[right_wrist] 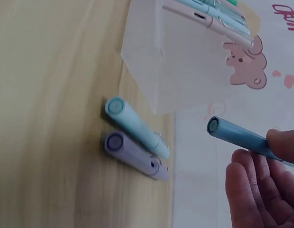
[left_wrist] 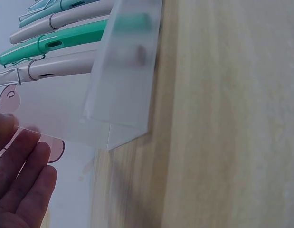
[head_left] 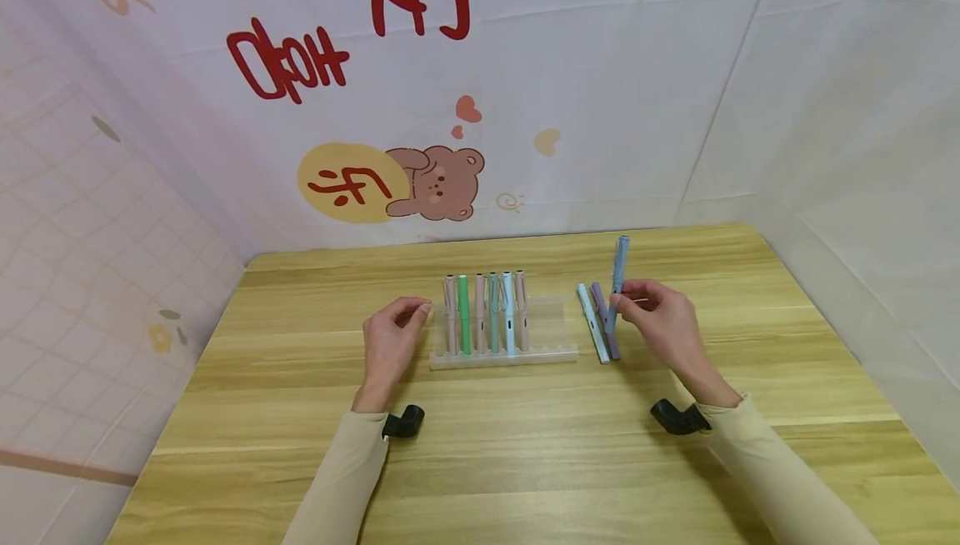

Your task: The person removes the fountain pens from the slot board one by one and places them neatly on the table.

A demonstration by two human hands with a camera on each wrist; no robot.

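Observation:
A blue pen stands nearly upright in my right hand, pinched between thumb and fingers above the table. In the right wrist view the held pen points its round end toward the rack. My left hand pinches the left edge of a translucent pen rack; the thumb and fingertips meet its back panel in the left wrist view. Several pens lean in the rack's left and middle slots, among them a green pen and a light blue pen.
Right of the rack, a pale blue pen and a purple pen lie side by side on the wooden table. Behind the table hangs a white printed cloth. Black wrist mounts sit at both sleeves.

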